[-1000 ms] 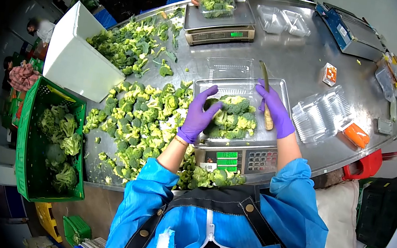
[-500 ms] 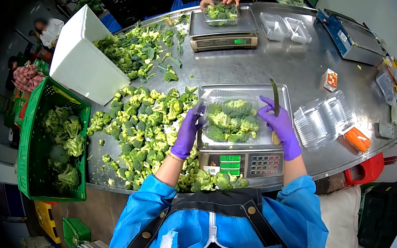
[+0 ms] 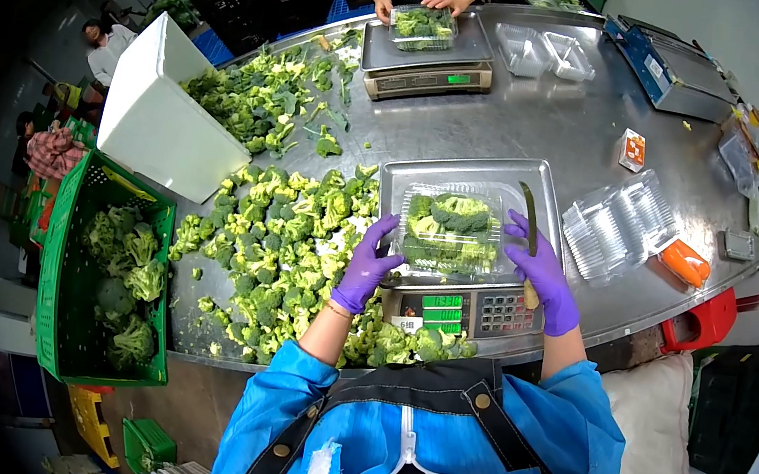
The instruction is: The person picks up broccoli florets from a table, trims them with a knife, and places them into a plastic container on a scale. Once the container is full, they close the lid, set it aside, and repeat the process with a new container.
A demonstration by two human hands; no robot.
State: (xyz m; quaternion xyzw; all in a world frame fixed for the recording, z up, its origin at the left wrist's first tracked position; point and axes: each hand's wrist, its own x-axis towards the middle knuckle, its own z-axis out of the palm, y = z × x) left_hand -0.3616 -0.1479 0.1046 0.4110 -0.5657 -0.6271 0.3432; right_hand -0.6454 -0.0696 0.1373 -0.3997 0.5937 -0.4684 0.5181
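A clear plastic clamshell box (image 3: 452,237) packed with broccoli florets sits on the metal pan (image 3: 527,175) of a digital scale, its ribbed lid lying over the florets. At its left side is my left hand (image 3: 366,266) in a purple glove, thumb and fingers apart, fingertips close by the box wall. My right hand (image 3: 542,278), gloved the same way, has a knife (image 3: 532,238) tucked in it. The blade points away from me and the pale handle sticks out below the palm. Right fingertips reach toward the box's right edge. Below the pan, the scale's green display (image 3: 442,312) is lit.
Loose broccoli florets (image 3: 293,235) pile up on the steel table left of the scale. A green crate (image 3: 60,262) and a white foam box (image 3: 162,103) stand farther left. Stacked empty clamshells (image 3: 621,226) lie right. Across the table, another person's hands hold a box on a second scale (image 3: 429,80).
The clamshell has shifted slightly right and its lid sits flatter over the florets. My left hand has dropped back from its upper left corner, and my right hand has moved slightly lower with the knife.
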